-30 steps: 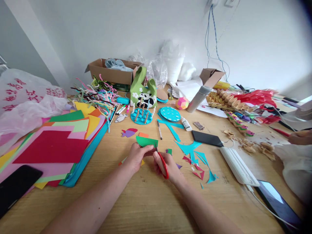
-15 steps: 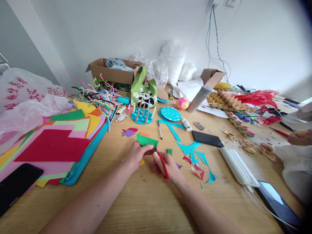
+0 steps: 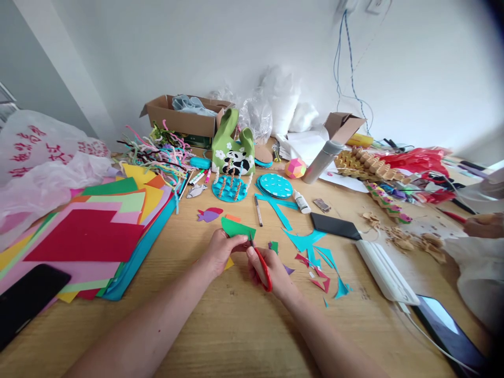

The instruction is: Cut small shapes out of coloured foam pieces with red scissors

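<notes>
Head view, sole view.

Item: one green paper piece, just beyond my left hand and ahead of my right; long axis running left to right, its right end slightly nearer me. The left is the nearer of my hands, touching it.

Left hand: thumb and fingers pinched together on the paper's near edge; no visible gap.

Right hand: fingers curled through the handles of one pair of red-handled scissors, blades pointing away and a little left, meeting the paper at its right end, close by my left thumb. Spread of the blades: too small to tell.

Adjacent, on the counter: an orange scrap beyond the paper; a purple-and-red cutout to its left; a pen lying farther off; blue scraps to the right.
</notes>
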Demonstrator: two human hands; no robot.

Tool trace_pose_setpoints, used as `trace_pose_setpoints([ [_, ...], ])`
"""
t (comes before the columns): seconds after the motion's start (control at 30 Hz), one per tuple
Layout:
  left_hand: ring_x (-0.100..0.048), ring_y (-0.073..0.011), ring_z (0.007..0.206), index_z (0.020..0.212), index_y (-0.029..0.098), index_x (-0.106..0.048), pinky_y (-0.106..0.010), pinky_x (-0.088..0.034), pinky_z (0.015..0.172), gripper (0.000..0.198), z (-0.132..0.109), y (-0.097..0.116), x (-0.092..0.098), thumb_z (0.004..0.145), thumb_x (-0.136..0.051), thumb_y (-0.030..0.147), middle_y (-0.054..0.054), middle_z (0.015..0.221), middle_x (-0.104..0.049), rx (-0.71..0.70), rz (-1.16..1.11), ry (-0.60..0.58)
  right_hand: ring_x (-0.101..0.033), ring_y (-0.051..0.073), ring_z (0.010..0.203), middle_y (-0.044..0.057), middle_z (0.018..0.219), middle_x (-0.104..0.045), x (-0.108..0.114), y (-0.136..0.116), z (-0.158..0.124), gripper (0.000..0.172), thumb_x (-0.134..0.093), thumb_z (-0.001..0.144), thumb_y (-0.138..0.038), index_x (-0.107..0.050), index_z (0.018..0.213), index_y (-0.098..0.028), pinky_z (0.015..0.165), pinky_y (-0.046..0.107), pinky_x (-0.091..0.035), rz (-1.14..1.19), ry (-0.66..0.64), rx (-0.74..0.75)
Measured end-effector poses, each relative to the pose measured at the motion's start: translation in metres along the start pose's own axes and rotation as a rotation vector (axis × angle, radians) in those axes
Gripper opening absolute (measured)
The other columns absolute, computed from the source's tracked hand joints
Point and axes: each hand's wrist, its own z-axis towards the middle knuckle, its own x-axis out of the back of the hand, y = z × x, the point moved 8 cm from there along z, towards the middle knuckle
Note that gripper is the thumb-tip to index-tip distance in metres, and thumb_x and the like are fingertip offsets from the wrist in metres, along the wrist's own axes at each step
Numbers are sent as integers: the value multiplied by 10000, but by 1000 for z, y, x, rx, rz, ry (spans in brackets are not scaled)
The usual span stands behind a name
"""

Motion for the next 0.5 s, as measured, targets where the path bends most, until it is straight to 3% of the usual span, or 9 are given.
trace_pose_setpoints([
  [0.5,-669,-182,649,697,136,-714,-317,-543,688,199,-2,4,1,568,-811,251,-44,689,-718,-3,45,17,-467,97,397,-2,492,-532,2,0,-2,641,-431,836,-787,-499,639,-181,383,206,-329,-43,-11,-33],
])
